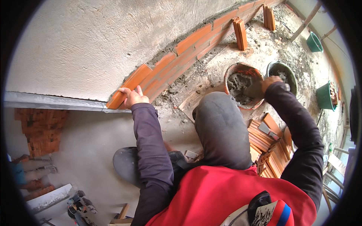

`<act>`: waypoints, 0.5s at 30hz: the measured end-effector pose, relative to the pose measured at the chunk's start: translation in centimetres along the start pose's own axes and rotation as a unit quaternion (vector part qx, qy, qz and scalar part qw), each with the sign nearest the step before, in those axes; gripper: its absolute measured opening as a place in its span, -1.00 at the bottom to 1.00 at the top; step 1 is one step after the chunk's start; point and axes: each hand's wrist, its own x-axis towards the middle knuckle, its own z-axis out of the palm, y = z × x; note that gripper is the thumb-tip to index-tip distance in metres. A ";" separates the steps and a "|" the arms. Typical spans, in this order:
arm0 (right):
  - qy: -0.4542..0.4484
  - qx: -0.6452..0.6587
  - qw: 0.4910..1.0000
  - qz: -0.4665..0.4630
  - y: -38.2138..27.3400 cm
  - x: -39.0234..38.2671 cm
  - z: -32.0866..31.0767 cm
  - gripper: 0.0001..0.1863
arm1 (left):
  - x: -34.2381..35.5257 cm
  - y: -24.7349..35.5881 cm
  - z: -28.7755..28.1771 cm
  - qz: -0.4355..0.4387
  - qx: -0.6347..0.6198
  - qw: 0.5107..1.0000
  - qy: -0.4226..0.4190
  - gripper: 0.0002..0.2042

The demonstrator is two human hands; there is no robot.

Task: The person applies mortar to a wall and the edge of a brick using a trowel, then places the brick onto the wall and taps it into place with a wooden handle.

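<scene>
My left hand [134, 97] grips an orange clay brick [137, 78] on top of the low brick wall [186, 56], at its near left end. The brick lies against the plastered wall [86, 49], just above a grey metal edge strip [56, 101]. Out to the right, my right hand [272, 81] is closed round a trowel [253, 90]. Its blade is over the wet grey mortar [237, 84] in a round orange-rimmed tub [227, 77]; part of the blade blends with the mortar.
Beside the tub stands a dark bucket [295, 81] of mortar. Loose bricks [269, 160] with a scraper [268, 132] on them lie by my right knee. Brick stacks [240, 34] stand along the wall. Green buckets [326, 96] are at far right; another person's legs [36, 175] show at lower left.
</scene>
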 end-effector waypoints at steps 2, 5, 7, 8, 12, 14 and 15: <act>0.015 -0.013 0.999 -0.031 2.5 -2.4 -0.4 -0.67 | -0.1 0.2 0.0 -0.005 0.053 0.998 -0.016 -0.19; 0.054 0.081 0.992 -0.084 4.1 -6.3 3.5 -0.69 | 0.2 0.2 0.1 -0.025 0.039 0.999 -0.011 -0.24; 0.109 0.194 0.969 -0.111 1.7 -7.7 8.0 -0.71 | 0.8 0.2 -0.1 -0.018 0.047 0.999 -0.014 -0.26; 0.136 0.251 0.952 -0.110 0.4 -8.9 10.6 -0.69 | 1.2 0.1 -0.2 -0.031 0.049 0.998 -0.026 -0.24; 0.233 0.455 0.855 -0.090 -6.4 -11.5 18.8 -0.72 | 3.1 -0.1 -0.7 -0.046 0.055 0.996 -0.047 -0.18; 0.153 0.494 0.855 -0.030 -9.7 -10.6 20.9 -0.73 | 3.8 -0.2 -1.2 -0.044 0.054 0.995 -0.068 -0.17; 0.159 0.488 0.858 -0.023 -11.0 -10.2 21.8 -0.70 | 4.1 -0.1 -1.2 -0.058 0.057 0.994 -0.078 -0.16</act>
